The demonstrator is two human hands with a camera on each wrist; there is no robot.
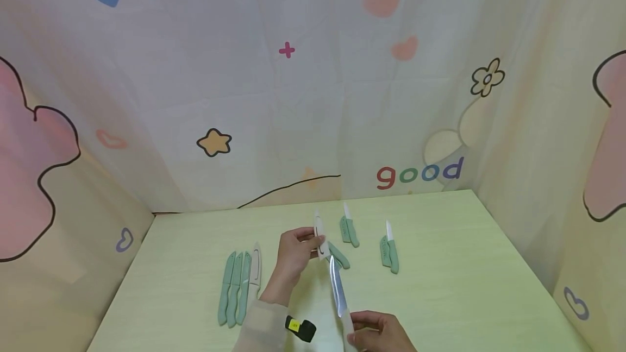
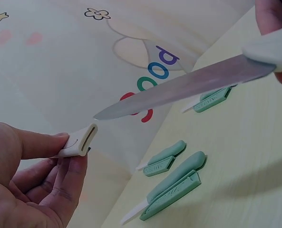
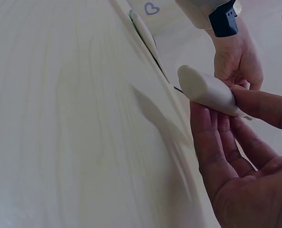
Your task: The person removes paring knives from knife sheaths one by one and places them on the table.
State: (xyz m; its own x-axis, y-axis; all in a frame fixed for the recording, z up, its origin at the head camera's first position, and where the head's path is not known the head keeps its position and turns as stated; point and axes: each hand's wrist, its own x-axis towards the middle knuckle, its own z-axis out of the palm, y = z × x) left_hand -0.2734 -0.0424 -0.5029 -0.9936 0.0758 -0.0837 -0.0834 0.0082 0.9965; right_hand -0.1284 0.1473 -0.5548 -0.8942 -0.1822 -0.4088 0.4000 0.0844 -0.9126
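Between thumb and fingers my left hand [image 1: 293,254] pinches a white knife sheath [image 2: 79,141], its slotted opening turned towards the other hand. My right hand [image 1: 381,331] grips the white handle [image 3: 207,88] of a knife whose bare metal blade [image 1: 337,289] points away from me. In the left wrist view the blade tip stands just off the sheath's open end. A green-handled knife [image 1: 339,257] with its green sheath [image 2: 171,194] lies on the table behind the left hand.
Several green sheathed knives [image 1: 236,287] and a white sheathed knife [image 1: 255,270] lie in a row at the left. Farther back and right are two small green knives [image 1: 353,232] [image 1: 393,254] beside their sheaths. A printed curtain [image 1: 303,96] hangs behind the pale table [image 1: 464,287].
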